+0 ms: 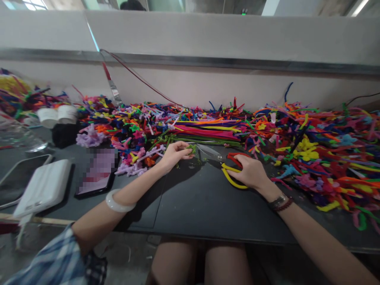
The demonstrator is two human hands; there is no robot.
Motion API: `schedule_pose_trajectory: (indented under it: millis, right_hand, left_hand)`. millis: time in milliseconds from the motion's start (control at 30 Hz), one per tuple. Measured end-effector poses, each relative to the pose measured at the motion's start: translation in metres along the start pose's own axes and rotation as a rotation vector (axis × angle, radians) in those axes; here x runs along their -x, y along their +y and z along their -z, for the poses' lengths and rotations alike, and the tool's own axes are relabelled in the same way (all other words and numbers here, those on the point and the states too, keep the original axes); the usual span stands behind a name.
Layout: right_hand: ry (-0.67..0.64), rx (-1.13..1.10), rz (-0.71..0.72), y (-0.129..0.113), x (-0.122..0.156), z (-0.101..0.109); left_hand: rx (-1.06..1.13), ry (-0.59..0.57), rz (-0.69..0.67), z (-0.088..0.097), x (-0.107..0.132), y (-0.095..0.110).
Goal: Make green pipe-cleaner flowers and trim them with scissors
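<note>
My left hand (175, 155) pinches a small green pipe cleaner bundle (192, 149) between its fingers, just above the dark table (202, 202). My right hand (245, 171) grips the handles of a pair of scissors (209, 152), with one yellow loop and one red loop. The open steel blades point left, and their tips lie right beside the green bundle. A heap of multicoloured pipe cleaners (314, 158) rises just beyond and to the right of my right hand.
Twisted pipe cleaner pieces (139, 134) and long straight bundles lie along the wall. On the left are a blurred phone (96, 172), a white power bank (44, 188), a tablet (20, 174), white rolls (56, 114) and a black fuzzy lump (65, 134).
</note>
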State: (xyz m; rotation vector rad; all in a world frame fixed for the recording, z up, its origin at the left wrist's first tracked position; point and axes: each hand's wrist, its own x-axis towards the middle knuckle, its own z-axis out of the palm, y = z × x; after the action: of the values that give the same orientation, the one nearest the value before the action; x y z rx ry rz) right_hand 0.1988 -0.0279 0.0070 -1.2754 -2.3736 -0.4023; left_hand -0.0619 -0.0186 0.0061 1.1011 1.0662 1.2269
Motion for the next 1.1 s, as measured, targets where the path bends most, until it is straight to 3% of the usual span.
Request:
schedule_pose_trajectory:
  millis: [733, 867, 1100]
  right_hand:
    - [-0.01, -0.019, 0.009, 0.0002, -0.0002, 0.0005]
    - [-0.005, -0.02, -0.021, 0.0032, -0.0006, 0.0011]
    - [-0.071, -0.065, 0.029, 0.001, -0.001, 0.0036]
  left_hand:
    - [0.061, 0.004, 0.018, 0.0, -0.0006, -0.0021]
    - [0.062, -0.041, 0.018, 0.0006, -0.0003, -0.0011]
    - [0.092, -0.007, 0.031, 0.0, 0.0001, 0.003]
